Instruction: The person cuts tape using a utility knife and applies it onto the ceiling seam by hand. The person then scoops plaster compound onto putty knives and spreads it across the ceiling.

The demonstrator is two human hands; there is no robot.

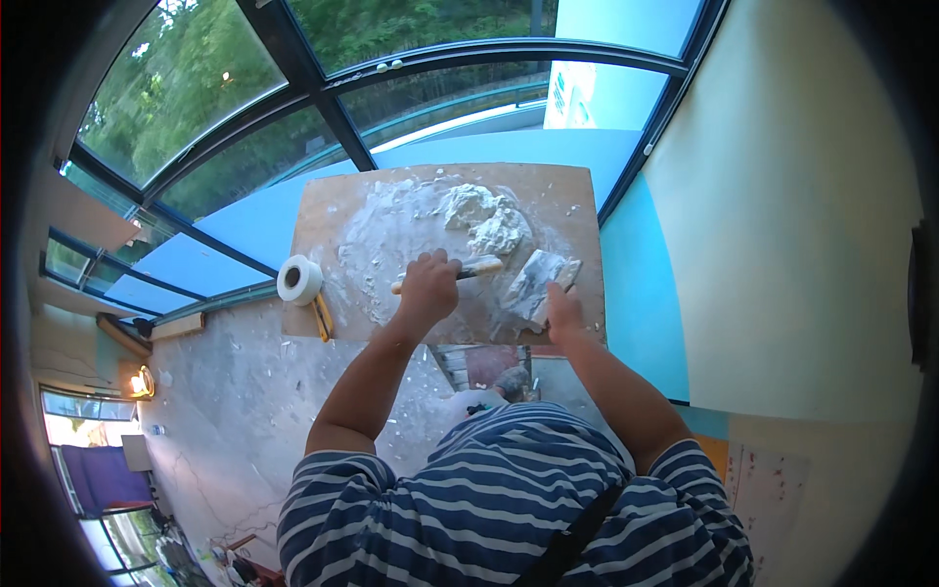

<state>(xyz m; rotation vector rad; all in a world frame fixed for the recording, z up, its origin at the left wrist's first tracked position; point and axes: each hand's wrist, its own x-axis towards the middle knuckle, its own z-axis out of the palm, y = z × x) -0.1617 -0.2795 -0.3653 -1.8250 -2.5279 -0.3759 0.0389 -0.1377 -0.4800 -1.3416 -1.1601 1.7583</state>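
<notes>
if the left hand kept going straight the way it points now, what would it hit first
Most likely the heap of white paste, which lies ahead of the left hand on the board; height is unclear, so it might pass above.

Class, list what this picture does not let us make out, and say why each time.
- Head view: the middle of the light-handled tool, hidden by the left hand around it.
- Head view: exactly how the right hand grips the smeared plate; its own back hides much of the grip.
- Head view: the board directly beneath the thick white paste, which covers it.
- Head view: the lower-left clutter, too small and partly cut off.
</notes>
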